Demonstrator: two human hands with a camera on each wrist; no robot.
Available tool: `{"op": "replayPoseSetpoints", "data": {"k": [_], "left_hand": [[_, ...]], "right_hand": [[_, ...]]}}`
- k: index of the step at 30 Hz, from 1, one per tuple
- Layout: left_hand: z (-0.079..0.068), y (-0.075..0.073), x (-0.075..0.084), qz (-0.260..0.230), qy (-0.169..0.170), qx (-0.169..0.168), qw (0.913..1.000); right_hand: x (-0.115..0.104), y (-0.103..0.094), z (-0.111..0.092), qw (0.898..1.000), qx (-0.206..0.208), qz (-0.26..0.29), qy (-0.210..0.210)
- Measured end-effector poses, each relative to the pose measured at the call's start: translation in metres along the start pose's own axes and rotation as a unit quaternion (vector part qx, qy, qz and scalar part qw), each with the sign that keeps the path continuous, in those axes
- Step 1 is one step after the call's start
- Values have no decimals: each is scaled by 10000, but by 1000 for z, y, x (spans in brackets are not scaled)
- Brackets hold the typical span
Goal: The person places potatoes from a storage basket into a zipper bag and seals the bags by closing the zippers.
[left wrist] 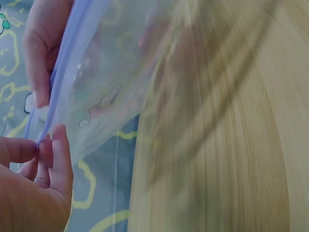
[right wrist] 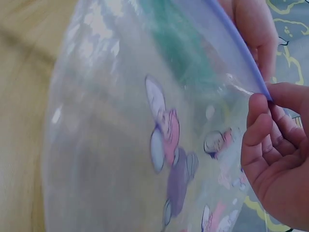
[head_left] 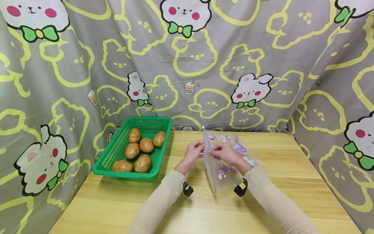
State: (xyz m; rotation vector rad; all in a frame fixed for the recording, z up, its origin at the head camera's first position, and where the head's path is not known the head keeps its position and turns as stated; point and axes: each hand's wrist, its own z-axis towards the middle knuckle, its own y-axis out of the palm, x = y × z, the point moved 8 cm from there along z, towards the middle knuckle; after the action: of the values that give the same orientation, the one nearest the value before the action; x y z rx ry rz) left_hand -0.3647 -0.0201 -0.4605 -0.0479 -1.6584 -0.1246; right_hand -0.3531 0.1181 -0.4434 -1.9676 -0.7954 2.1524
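A clear zip bag with a purple zip edge and printed pink and purple cartoon figures stands on its side above the table, its mouth parted and facing left. My left hand pinches the left lip of the mouth between thumb and fingers. On the opposite lip, the thumb and fingers of my right hand pinch the purple strip, seen closely in the right wrist view. Through the clear plastic, the zip bag shows no contents. Several brown potatoes lie in a green basket to the left of my hands.
The green plastic basket with slotted sides sits at the back left of the wooden table. A grey curtain with cartoon prints hangs behind and beside the table. Black wrist-worn devices sit below my wrists.
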Motion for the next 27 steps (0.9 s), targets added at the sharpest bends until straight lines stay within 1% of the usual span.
{"op": "replayPoseSetpoints", "data": {"k": [4,6,7,10,11,13,14,16,18,19,22,24,27], "left_hand": [[0,-6,0,165,18,129,9998],[0,-7,0,204,127,116,9996],[-1,-7,0,299,210,119,9993],[-5,-6,0,917,543,129,9942],[-6,-5,-1,1138,641,126,9914],[-10,-3,-4,1549,831,142,9843],[-11,-2,-6,1671,900,130,9817],[-12,0,-9,1640,902,71,9823],[-12,2,-11,1531,856,30,9845],[-12,2,-11,1437,805,17,9863],[-10,-1,-14,1247,644,68,9901],[-9,-3,-15,1198,630,124,9907],[-10,-4,-15,1156,602,153,9914]], "right_hand": [[0,-6,-1,9999,92,69,41],[1,-9,-1,9998,179,73,85],[1,-10,-1,9997,208,68,101],[-2,-14,-4,9996,254,127,75],[-8,-15,-7,9995,261,154,42],[-10,-17,-7,9994,305,189,-13],[-11,-19,-7,9992,328,211,-34],[-13,-23,-5,9990,410,153,-57],[-9,-28,-1,9987,509,54,-75],[-10,-31,0,9985,534,-39,-69],[-14,-37,0,9981,537,-302,-45],[-17,-40,-1,9975,545,-459,-30],[-18,-45,-1,9969,598,-516,-39]]}}
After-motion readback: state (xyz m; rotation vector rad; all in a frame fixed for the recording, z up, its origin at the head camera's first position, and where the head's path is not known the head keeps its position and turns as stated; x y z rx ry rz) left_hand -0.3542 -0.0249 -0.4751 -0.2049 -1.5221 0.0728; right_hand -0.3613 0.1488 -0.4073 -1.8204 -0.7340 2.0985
